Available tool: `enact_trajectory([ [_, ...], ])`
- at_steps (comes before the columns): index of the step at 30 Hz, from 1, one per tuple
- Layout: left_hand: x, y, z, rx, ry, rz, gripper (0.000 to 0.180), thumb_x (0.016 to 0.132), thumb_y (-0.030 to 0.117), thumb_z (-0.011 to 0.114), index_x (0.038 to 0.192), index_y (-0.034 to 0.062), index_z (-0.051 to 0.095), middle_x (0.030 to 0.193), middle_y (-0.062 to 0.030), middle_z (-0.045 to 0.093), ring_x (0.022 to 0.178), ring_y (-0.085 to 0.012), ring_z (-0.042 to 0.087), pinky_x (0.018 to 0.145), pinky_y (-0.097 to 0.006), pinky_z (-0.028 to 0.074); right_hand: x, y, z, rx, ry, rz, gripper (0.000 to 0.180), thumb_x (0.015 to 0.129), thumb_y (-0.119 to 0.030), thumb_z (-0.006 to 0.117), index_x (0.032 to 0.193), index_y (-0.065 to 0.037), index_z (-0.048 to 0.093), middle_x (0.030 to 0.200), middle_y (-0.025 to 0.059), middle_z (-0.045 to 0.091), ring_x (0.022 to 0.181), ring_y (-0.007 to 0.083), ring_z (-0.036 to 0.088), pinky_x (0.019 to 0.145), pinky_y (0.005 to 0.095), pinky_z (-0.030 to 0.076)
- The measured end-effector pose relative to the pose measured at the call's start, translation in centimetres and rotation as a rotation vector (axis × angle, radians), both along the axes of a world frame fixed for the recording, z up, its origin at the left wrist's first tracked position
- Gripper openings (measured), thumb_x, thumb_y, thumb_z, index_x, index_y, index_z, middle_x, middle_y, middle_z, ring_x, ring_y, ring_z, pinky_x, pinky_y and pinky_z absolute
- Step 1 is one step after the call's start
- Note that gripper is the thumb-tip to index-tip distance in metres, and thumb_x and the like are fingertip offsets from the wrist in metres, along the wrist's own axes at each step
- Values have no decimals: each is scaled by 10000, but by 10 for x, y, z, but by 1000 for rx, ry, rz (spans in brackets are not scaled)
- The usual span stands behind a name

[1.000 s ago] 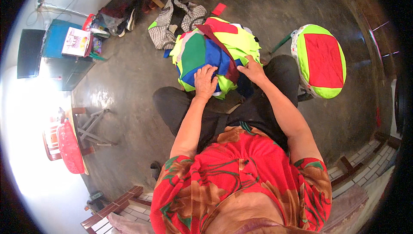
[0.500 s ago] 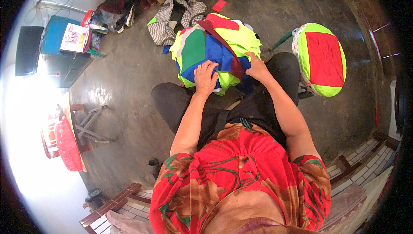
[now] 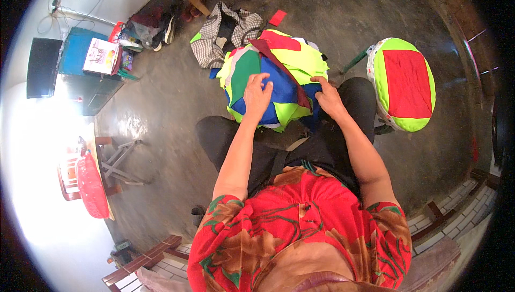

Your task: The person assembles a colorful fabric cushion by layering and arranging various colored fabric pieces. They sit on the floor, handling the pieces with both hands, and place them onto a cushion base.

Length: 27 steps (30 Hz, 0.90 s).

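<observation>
In front of my knees lies a heap of coloured cloth pieces [image 3: 241,75], in neon yellow, green, blue and red. A dark red strip [image 3: 284,72] runs slantwise across its top. Over the blue cloth [image 3: 281,91] is my left hand [image 3: 258,98], fingers slightly bent and thumb apart, with nothing visible in it. My right hand [image 3: 329,99] is at the heap's right edge, beside the neon yellow cloth [image 3: 306,58]. Its index finger points left, apart from the other fingers, and no held piece shows. What bears the heap is hidden beneath it.
To the right stands a round stool [image 3: 405,85] with a red and neon yellow cover. A checked cloth [image 3: 212,45] and a red scrap [image 3: 277,18] lie on the floor beyond the heap. A folding stand [image 3: 120,163] and a blue cabinet [image 3: 78,61] are at the left.
My left hand has moved a little farther over the blue cloth and its fingers have lifted. The right hand's fingers have come away from the yellow cloth's edge. The view has tilted slightly.
</observation>
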<state>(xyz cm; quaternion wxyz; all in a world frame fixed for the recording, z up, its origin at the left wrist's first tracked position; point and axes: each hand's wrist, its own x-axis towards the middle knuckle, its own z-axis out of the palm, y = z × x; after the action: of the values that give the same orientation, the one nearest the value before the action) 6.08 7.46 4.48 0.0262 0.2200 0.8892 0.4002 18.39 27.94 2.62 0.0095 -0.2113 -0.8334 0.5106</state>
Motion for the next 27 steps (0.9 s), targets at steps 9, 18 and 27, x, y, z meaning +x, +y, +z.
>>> enact_trajectory([
  [9,-89,48,-42,-137,-281,426,439,756,407,714,1006,46,693,701,-97,654,664,-187,649,621,-329,519,-1,-5,12,-20,82,29,368,797,-36,475,1154,-96,541,941,261,629,908,427,601,806,469,464],
  [18,-122,52,-47,-179,-336,342,407,669,420,744,916,97,721,868,-134,701,866,-286,670,791,-381,510,-9,-10,13,6,17,124,361,794,-40,485,1142,-109,548,902,264,632,884,434,602,794,500,456],
  [27,-81,84,-23,-198,194,-280,608,702,286,739,1245,121,520,1293,-110,509,1217,-274,464,1011,-456,348,-12,-7,14,31,-7,184,377,784,-28,475,1142,-118,553,922,253,636,896,433,601,809,502,452],
])
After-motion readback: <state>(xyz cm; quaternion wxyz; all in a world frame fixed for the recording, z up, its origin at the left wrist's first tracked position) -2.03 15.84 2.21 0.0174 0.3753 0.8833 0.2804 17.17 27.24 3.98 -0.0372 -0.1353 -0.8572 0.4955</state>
